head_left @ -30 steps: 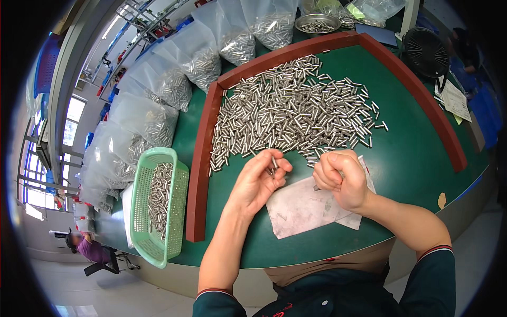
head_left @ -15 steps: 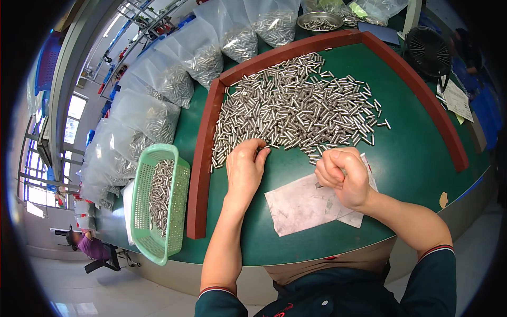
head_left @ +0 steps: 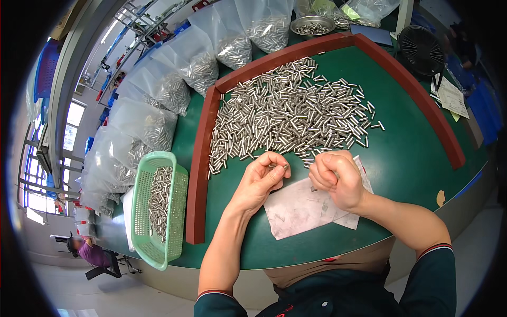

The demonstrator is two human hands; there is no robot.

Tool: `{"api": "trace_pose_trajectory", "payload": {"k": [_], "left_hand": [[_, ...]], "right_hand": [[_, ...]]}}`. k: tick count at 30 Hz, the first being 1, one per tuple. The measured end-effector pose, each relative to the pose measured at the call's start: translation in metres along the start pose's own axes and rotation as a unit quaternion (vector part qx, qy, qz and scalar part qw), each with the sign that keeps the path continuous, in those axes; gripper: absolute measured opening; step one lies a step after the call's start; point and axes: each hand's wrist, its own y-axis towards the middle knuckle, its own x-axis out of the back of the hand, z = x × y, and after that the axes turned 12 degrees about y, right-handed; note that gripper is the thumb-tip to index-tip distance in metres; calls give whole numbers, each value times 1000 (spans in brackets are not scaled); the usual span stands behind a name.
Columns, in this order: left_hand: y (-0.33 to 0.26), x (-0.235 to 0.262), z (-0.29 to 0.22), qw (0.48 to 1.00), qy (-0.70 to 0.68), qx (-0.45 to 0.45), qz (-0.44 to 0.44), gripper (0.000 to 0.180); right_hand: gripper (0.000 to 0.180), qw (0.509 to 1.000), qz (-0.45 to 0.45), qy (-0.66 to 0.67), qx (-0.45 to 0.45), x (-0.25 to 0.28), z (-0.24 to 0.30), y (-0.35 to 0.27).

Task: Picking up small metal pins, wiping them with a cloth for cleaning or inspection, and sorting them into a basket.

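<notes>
A broad heap of short, shiny metal pins lies loose on the green tabletop. My left hand is just off the heap's near edge, thumb and fingers pinched on a small metal pin; only its end shows. Close on its right, my right hand is curled into a fist above a smudged white paper sheet. A small dark bit shows under that fist, but what the fingers hold is hidden.
Dark red wooden rails border the heap at left, back and right. Left of them stands a green plastic basket holding more pins. Clear plastic bags of pins line the far left. At the back are a metal bowl and a black fan.
My left hand has drawn back from the heap's edge and moved right toward my right hand, a pin now in its fingertips. My right fist has hardly moved. The whole view has shifted slightly.
</notes>
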Motion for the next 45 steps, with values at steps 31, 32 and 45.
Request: {"api": "trace_pose_trajectory", "payload": {"k": [31, 32, 45], "left_hand": [[-17, -50, -2, 810, 576, -92, -60, 13], [-18, -51, -2, 815, 568, -89, -69, 13], [-16, -51, 2, 828, 547, -87, -91, 10]], "right_hand": [[37, 1000, 1, 13, 9, 5, 1, -2], [37, 1000, 8, 13, 7, 5, 1, -3], [37, 999, 11, 33, 3, 8, -1, -3]]}}
